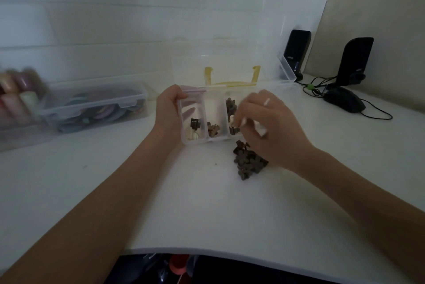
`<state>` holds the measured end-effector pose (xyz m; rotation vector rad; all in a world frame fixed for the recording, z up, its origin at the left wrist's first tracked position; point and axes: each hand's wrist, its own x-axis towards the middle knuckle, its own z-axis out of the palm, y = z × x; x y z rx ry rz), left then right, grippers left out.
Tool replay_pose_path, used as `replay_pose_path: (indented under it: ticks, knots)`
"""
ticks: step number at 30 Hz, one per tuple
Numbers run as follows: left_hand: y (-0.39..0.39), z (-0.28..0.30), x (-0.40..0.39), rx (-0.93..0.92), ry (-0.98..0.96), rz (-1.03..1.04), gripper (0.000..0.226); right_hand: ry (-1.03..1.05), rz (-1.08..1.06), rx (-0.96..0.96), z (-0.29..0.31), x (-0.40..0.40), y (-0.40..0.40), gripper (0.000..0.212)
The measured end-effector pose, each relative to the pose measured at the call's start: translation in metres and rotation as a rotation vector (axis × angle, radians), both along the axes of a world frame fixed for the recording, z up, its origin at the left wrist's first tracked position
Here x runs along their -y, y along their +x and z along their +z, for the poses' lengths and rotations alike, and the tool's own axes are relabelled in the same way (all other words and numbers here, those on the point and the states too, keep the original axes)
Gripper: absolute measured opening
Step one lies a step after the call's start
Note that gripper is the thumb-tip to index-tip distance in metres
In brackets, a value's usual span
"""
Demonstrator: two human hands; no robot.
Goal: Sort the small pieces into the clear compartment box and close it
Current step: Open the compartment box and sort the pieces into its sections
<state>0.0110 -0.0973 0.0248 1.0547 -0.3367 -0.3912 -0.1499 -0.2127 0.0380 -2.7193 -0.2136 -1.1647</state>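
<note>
The clear compartment box [205, 120] sits on the white desk [207, 210], lid [226, 65] raised behind it with its yellow latch [232, 76] showing, so closing is not yet done. Three compartments are visible: the left one holds a dark piece and a pale one, the middle a few brown pieces at its near end, the right a larger run of brown pieces with a pale one among them. Sorting is judged to be partly done. A pile of loose brown pieces [249, 161] lies on the desk just in front of the box's right corner, beneath the right wrist; this is the work outstanding. The left hand [169, 114] grips the box's left end, fingers curled over its wall. The right hand [269, 125] is over the right compartment, fingertips drawn together; something pale shows at them, but whether they pinch a piece cannot be told. Left of the box stands a closed clear container [96, 105] of coloured items. Right of the box are two black speakers [354, 62] and a black mouse [345, 102].
</note>
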Motion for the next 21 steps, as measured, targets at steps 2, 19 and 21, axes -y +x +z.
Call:
replay_pose_path:
  ticks: [2,19,21]
  knots:
    - [0.001,0.002,0.000,-0.004,0.003,-0.002,0.016,0.053,0.038,-0.107,0.000,0.006,-0.015,0.021]
    - [0.006,-0.001,0.001,-0.021,0.002,-0.085,0.020,0.102,-0.007,-0.551,0.003,0.010,-0.019,0.007]
    - [0.006,-0.001,0.001,-0.022,0.007,-0.090,0.022,0.256,0.060,-0.444,0.003,0.010,-0.017,0.004]
